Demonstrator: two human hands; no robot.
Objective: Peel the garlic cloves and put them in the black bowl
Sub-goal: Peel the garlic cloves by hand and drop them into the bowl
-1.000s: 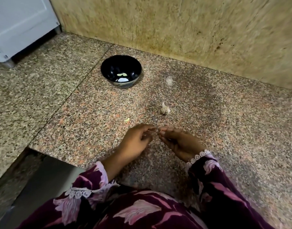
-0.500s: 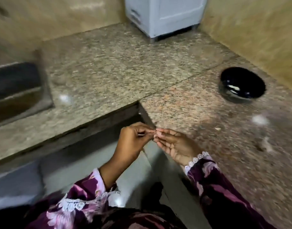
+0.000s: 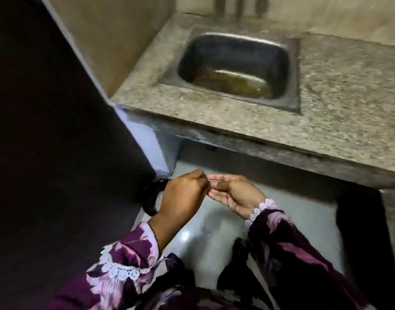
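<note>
Left hand (image 3: 183, 193), fingers curled, pinches a thin pale sliver (image 3: 211, 180), apparently garlic skin; right hand (image 3: 234, 193) lies beside it, palm up, fingers loosely extended, fingertips meeting the sliver. Neither black bowl nor cloves are in view. Step, as judged: discarding peel between cloves. Next move calls for releasing the sliver, then turning to find the bowl. Open floor (image 3: 214, 231) lies below both hands; counter edge (image 3: 259, 139) and sink (image 3: 236, 66) stand beyond.
</note>
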